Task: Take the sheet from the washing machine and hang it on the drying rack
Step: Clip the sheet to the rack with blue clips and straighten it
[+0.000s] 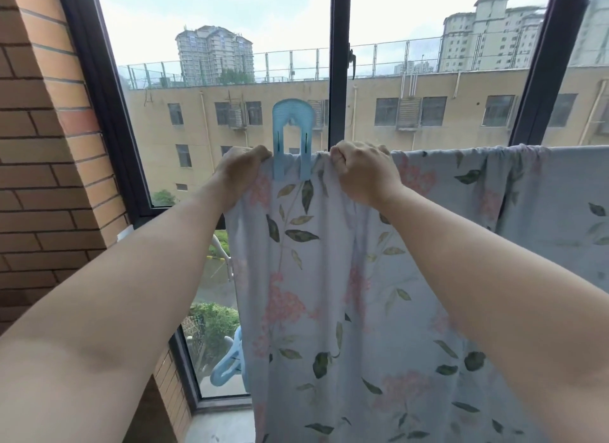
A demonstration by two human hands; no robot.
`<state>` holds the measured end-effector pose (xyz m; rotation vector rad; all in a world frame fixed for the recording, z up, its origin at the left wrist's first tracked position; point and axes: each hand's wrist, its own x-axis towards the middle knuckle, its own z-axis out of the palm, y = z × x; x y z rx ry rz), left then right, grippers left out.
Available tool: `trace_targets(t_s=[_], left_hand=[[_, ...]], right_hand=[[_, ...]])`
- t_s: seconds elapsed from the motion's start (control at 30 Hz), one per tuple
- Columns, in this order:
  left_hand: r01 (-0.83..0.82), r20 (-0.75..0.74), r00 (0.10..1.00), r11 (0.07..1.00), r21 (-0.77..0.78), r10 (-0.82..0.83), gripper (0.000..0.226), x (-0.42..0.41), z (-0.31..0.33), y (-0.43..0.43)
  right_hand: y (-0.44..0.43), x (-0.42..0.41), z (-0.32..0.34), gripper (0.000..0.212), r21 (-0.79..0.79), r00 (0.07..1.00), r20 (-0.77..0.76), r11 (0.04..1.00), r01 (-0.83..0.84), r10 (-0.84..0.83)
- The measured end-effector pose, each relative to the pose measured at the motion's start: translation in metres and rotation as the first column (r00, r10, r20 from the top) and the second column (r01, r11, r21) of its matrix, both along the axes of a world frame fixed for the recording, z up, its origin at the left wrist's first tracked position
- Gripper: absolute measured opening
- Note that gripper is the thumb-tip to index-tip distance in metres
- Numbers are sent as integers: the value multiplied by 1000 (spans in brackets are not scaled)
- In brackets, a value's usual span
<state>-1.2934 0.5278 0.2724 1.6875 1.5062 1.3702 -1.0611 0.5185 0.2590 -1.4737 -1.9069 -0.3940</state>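
Sheet first: it hangs draped over a top line that I take to be the rack's rail, though the cloth hides the rail itself. Pale blue with leaves and pink flowers, it falls past the bottom of my view and runs off to the right, lying flatter along the top there. I judge it soft and limp, probably damp and so heavier than it looks, and apt to slide along the rail if pulled unevenly. The best hold is the top fold, close to the rail, with cloth bunched in the fist rather than pinched at a corner.

Behind it stands the window, its dark frame seemingly close behind, so I expect little room to reach over the far side. A brick wall shuts in the left.

My left hand is curled over the sheet's top edge at its left end. My right hand is a closed fist with a bunch of the top fold gathered in it. Between the hands a big blue clip sits astride the top edge, loop upright. It pins that spot, so any spreading must work round it. A second clip shows low down beside the sheet's left edge; what it is fastened to I cannot tell.
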Motion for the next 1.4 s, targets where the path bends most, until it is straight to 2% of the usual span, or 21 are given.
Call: trace_targets(t_s=[0.07,0.27,0.4,0.47,0.53,0.63,0.73,0.87,0.93,1.03,1.1,1.27,1.4], left_hand=[[-16,20,1000,1000,-7,16,30,3,0,-1],[-82,-93,992,997,7,82,27,13,1,-5],[-89,-104,990,996,24,91,28,11,1,-7],[-94,-103,990,995,23,95,27,7,0,-6],[-95,-91,991,995,21,97,29,3,-1,-5],[-104,-93,990,994,23,105,32,3,1,-5],[-123,-85,989,992,18,124,35,4,1,-5],[-115,-99,988,993,2,115,36,2,1,-3],[-108,-93,990,994,-6,107,34,2,2,-2],[-98,-109,989,995,-6,97,36,4,1,1],[-100,-120,988,995,-4,99,41,6,1,2],[-112,-145,983,994,6,112,45,3,1,2],[-114,-165,980,993,3,113,43,2,0,1]], right_hand=[[-1,13,-1,42,11,999,-26,1000,23,-23],[-2,30,-1,43,17,988,-55,990,143,-142],[-4,20,4,34,-13,983,-92,987,158,-159],[-6,9,10,32,-47,982,-164,995,82,-89],[-10,-5,17,43,-41,974,-224,998,-53,42],[-9,-31,31,77,-57,918,-321,963,-265,233],[-8,-55,42,101,-88,797,-508,900,-426,327],[6,-56,53,98,-70,672,-678,883,-464,299],[12,-53,61,108,-136,634,-720,839,-527,282],[20,-51,71,100,-226,592,-764,754,-617,256],[26,-50,73,98,-214,553,-794,734,-644,253],[28,-48,70,96,-226,567,-778,723,-652,269],[20,-50,70,81,-111,605,-699,779,-618,380]])
